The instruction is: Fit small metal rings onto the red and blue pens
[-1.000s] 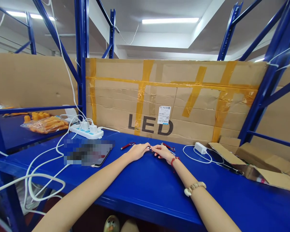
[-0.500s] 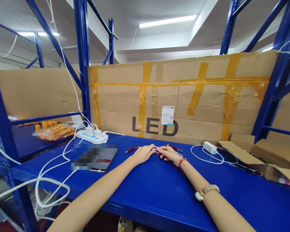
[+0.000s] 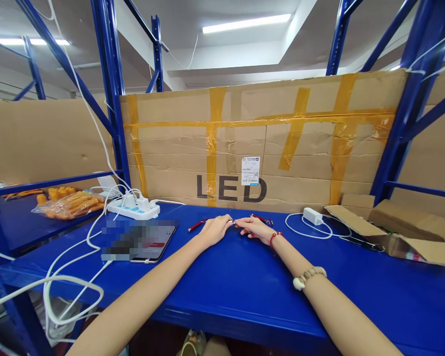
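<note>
My left hand [image 3: 215, 230] rests over the blue shelf top [image 3: 222, 277] with fingers bent together around a small shiny metal piece [image 3: 231, 222], mostly hidden by the fingertips. From the other side my right hand [image 3: 256, 228] reaches the same piece, thumb and index finger closed at its end and the other fingers curled below. A slim red tool [image 3: 196, 226] lies just left of my left hand. Behind my right hand lies another red tool [image 3: 261, 219] with metal loops at its end. Their exact kind is too small to tell.
A tablet [image 3: 165, 240] lies to the left, near a white power strip [image 3: 133, 209] with plugs and trailing cables. A white adapter [image 3: 312, 216] with a looped cord and an open carton [image 3: 404, 222] sit at the right. A tall cardboard sheet [image 3: 178, 158] closes the back.
The whole view has shifted slightly, with everything sitting a little further left and up. My hands stay together at the small metal piece; their grip looks nearly the same.
</note>
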A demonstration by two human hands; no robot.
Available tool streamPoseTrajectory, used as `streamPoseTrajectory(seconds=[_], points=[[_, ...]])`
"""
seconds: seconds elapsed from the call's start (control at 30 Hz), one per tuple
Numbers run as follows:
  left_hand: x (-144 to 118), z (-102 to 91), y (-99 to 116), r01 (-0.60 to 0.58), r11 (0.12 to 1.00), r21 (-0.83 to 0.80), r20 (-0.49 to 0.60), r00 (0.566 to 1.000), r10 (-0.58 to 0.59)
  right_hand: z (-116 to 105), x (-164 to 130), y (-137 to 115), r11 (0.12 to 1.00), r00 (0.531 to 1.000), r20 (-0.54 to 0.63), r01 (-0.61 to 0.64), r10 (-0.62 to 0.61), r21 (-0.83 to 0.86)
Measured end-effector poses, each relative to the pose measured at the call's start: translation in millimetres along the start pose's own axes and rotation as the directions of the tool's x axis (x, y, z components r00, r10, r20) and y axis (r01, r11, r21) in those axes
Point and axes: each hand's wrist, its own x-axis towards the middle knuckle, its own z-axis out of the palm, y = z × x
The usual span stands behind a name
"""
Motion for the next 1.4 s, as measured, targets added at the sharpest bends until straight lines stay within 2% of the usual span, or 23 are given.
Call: streamPoseTrajectory(seconds=[0.33,0.67,0.9,1.13,1.27,1.4], points=[[-2,-0.9,2,-0.002,0.999,-0.034,-0.017,1.0,0.001,-8,4,5,0.974,0.999,-0.047,0.018,-0.007,0.228],[-4,0.6,0,0.055,0.998,-0.037,0.007,0.998,-0.055,-5,4,4,0.991,1.0,0.01,0.005,-0.007,0.132],[-5,0.1,2,0.008,0.999,-0.033,-0.007,1.0,-0.008,-8,7,7,0.989,0.999,0.046,-0.001,-0.006,0.149],[-8,-3.4,4,-0.051,0.997,-0.05,-0.034,0.998,0.049,-3,0,1,0.992,1.0,0.006,-0.005,0.005,0.129],[-7,-3.8,3,0.005,1.0,-0.018,-0.023,1.0,-0.005,0,-1,1,0.992,0.998,-0.052,0.034,-0.028,0.124],[-6,-2.3,2,0.053,0.998,-0.023,-0.019,0.998,-0.054,2,-2,3,0.988,0.987,-0.113,0.126,-0.116,0.085]])
